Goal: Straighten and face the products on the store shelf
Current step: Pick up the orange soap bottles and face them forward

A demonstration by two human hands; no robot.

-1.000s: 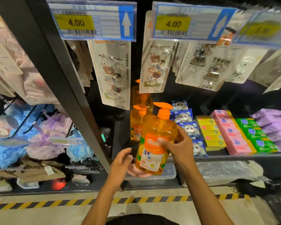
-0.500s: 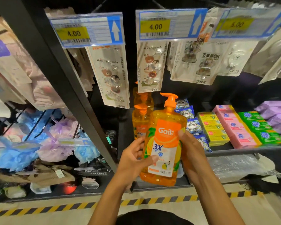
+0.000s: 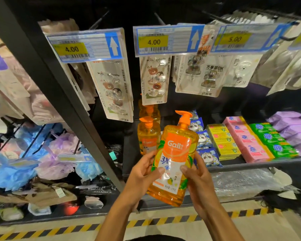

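A: Two hands on it?

B: Yes: left hand [image 3: 142,176] fingers curl round the soap bottle [image 3: 174,159] on its left side, right hand [image 3: 198,178] fingers on its right. Bottle held off the shelf [image 3: 250,166], in front of it, label toward me, pump end leaning up-right. Both hands equally near.

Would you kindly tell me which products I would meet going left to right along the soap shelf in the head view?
Orange pump bottles → blue panda packets → yellow boxes → pink boxes → green boxes → purple packets.
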